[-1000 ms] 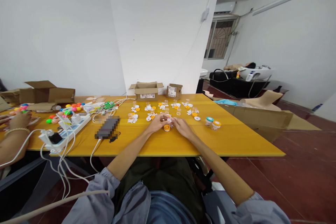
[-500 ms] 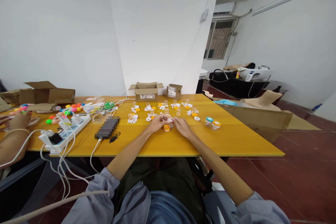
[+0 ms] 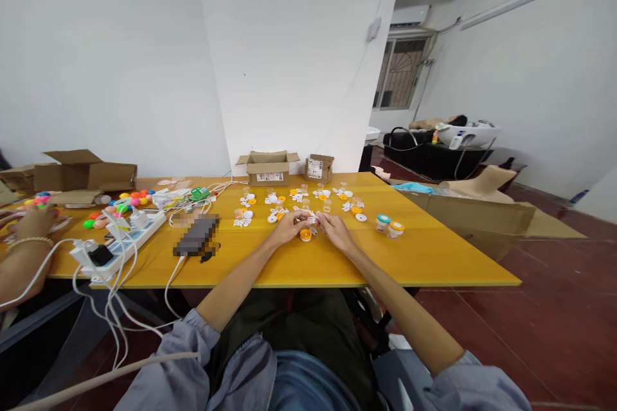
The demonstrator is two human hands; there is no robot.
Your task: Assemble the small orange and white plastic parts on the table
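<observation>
At the worker's nine o'clock, a co-worker's arm [image 3: 24, 264], cut off. The left hand [image 3: 290, 227] pinches small white pieces [image 3: 312, 220], part-hidden, facing and long axis unreadable; orange lid [image 3: 305, 236] at their seven o'clock. Right hand [image 3: 334, 230] at their four, fingers narrow; I cannot tell its grip.

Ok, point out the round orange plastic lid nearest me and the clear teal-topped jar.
Round orange plastic lid [image 3: 305, 239], head view: front wall.
Clear teal-topped jar [image 3: 382, 227], head view: clear side.

White pc [image 3: 311, 221] btwn hands [image 3: 291, 227] reangled vs. a sec ago; view slightly right.
</observation>
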